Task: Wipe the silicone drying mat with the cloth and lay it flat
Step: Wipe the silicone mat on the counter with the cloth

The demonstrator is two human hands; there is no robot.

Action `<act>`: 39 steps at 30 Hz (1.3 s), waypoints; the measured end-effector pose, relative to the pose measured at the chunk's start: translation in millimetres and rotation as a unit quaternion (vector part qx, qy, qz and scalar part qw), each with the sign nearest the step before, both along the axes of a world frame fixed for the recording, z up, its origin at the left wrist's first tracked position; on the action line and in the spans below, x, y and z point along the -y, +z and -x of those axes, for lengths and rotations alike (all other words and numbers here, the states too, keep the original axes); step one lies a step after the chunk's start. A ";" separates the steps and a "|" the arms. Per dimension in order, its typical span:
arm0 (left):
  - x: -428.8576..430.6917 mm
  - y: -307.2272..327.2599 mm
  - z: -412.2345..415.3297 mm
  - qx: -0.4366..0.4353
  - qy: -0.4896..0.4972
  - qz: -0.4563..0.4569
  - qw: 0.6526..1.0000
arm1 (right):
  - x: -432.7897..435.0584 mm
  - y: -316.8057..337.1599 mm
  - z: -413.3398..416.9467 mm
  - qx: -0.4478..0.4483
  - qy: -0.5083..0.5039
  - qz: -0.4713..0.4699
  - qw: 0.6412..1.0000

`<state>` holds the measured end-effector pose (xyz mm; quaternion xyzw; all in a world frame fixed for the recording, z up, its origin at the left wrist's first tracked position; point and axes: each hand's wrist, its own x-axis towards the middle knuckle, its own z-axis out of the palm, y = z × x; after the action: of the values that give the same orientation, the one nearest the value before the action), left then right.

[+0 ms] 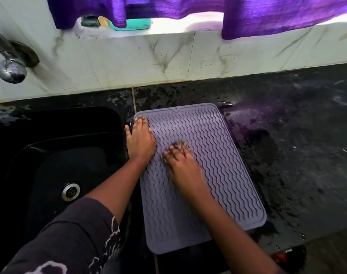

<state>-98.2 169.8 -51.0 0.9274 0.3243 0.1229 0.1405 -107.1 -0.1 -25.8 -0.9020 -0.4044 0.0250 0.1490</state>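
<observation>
A grey-purple silicone drying mat [218, 165] with wavy ridges lies flat on the black counter, right of the sink. My left hand [140, 140] presses flat on the mat's far left edge, fingers spread, thumb hanging over the side. On the mat's middle, my right hand [179, 162] is blurred and presses down a small brownish cloth [182, 144]. Only a tuft of that cloth shows past the fingertips; the rest is under the palm.
A black sink [50, 155] with a steel drain [70, 191] lies at the left, a tap [9, 66] above it. The black counter [297, 145] right of the mat is wet. White tiled wall behind, purple curtain [267, 14] and a teal box [138, 24] on the sill.
</observation>
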 end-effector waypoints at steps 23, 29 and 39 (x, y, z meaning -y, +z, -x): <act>0.3 -2.1 0.6 -0.004 -0.001 -0.014 1.000 | 34.7 23.2 16.0 -0.036 -0.070 -0.058 0.995; 1.4 -2.7 0.5 0.003 -0.001 -0.018 1.000 | 10.9 1.4 -14.3 -0.007 -0.046 0.014 0.999; 4.8 11.7 7.6 -0.014 -0.020 0.026 0.999 | 53.8 15.3 27.1 -0.075 -0.035 0.005 0.997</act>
<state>-105.8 165.0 -39.3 0.9313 0.3109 0.0987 0.1620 -134.2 -53.9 -10.5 -0.9122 -0.3597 0.0892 0.1746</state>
